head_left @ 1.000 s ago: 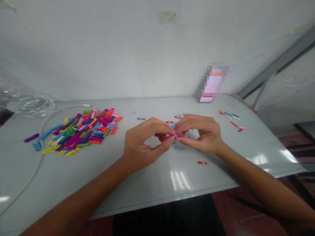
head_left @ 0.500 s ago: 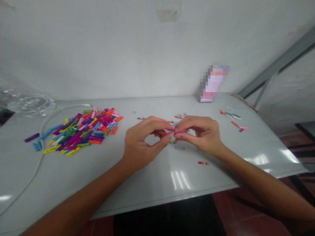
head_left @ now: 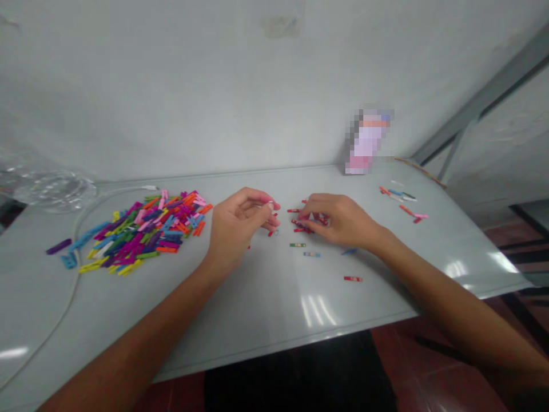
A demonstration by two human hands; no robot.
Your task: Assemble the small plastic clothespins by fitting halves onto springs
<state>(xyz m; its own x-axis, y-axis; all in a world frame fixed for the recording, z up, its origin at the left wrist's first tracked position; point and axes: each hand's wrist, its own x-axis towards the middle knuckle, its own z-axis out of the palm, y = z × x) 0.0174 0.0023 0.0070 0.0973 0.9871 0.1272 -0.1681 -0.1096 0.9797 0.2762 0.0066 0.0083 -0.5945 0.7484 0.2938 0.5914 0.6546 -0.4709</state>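
Table: pale, glossy.
Clothespin pile: left of both hands.
Left hand: narrowly curled; cannot tell if holding anything.
Right hand: narrow, fingertips at red pieces; grip unclear.
Green piece: lying near the right hand.

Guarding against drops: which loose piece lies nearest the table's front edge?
The lone red piece; the green piece, light-blue piece and red pieces by the right hand all lie farther back.

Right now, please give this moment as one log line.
left hand: fingers curled, contents unclear; right hand: fingertips near red pieces; clothespin pile: left side of table
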